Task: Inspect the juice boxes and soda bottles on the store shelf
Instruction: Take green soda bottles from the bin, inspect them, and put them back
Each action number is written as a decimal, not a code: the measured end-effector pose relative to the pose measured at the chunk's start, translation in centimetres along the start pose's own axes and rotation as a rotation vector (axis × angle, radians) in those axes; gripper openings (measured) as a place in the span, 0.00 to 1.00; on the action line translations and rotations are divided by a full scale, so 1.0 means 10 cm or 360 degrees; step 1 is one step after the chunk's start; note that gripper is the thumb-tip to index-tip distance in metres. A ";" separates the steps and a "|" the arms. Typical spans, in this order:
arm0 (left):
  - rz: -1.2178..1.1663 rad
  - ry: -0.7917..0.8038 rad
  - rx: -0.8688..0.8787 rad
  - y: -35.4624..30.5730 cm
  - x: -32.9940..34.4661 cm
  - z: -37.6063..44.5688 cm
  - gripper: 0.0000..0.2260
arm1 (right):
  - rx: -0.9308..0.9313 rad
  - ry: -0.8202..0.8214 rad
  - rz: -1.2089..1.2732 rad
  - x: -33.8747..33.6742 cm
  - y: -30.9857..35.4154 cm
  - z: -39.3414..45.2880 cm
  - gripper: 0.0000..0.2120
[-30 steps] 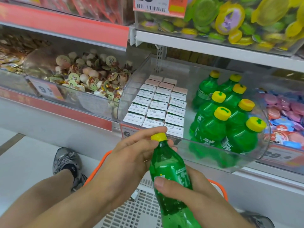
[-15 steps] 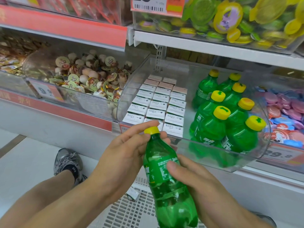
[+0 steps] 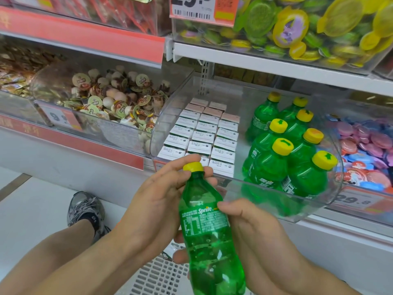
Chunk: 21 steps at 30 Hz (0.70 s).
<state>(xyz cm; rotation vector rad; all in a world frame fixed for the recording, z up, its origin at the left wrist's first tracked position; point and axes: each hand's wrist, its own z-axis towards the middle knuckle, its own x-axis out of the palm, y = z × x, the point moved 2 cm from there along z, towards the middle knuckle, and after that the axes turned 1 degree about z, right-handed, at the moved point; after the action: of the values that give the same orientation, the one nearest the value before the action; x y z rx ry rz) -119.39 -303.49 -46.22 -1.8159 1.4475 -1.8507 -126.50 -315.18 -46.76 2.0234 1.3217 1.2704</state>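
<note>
Your left hand [image 3: 153,201] pinches the yellow cap of the green plastic Sprite bottle [image 3: 209,237] | your right hand [image 3: 255,241] curls its fingers round the label | bottle upright before the clear plastic bin [image 3: 319,205] | inside: white juice boxes [image 3: 202,133] left, green soda bottles [image 3: 285,158] right | white basket [image 3: 157,277] below.

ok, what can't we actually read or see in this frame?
Head view only:
- Held soda bottle: base cut off by the bottom edge; label fine print too small.
- Right hand: fingers mostly hidden behind the bottle.
- Juice boxes: only tops show; print too small, fronts hidden by the clear bin.
- Right price tag: blurred through the bin wall.
</note>
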 end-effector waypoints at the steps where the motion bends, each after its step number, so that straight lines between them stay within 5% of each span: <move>1: -0.0010 -0.0004 0.0014 -0.01 0.00 0.01 0.13 | -0.0026 0.0063 0.0117 0.01 0.02 -0.02 0.46; 5: 0.0000 0.0032 0.0058 -0.05 0.01 -0.02 0.14 | -0.0115 0.0112 0.0134 -0.08 0.02 -0.13 0.25; 9: 0.0045 0.0089 0.0095 -0.10 0.05 -0.08 0.16 | -0.0174 -0.0066 -0.0218 -0.14 0.03 -0.16 0.27; 13: 0.0084 0.0142 0.0089 -0.10 0.07 -0.10 0.17 | -0.0211 -0.0005 -0.0405 -0.12 0.07 -0.22 0.17; 15: 0.0117 0.0154 0.0077 -0.09 0.08 -0.12 0.18 | -0.0234 0.0008 -0.0504 -0.13 0.06 -0.22 0.17; 18: 0.0131 0.0181 0.0060 -0.08 0.10 -0.14 0.17 | -0.0252 -0.0045 -0.0621 -0.13 0.00 -0.19 0.31; 21: 0.0107 0.0270 0.0046 -0.06 0.11 -0.16 0.14 | -0.0207 0.0006 -0.0426 -0.11 -0.07 -0.14 0.36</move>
<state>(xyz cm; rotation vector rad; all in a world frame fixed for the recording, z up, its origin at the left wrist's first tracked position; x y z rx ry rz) -120.70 -303.09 -44.71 -1.6106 1.5076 -2.0232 -128.21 -316.01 -47.11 1.6922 1.4175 1.2029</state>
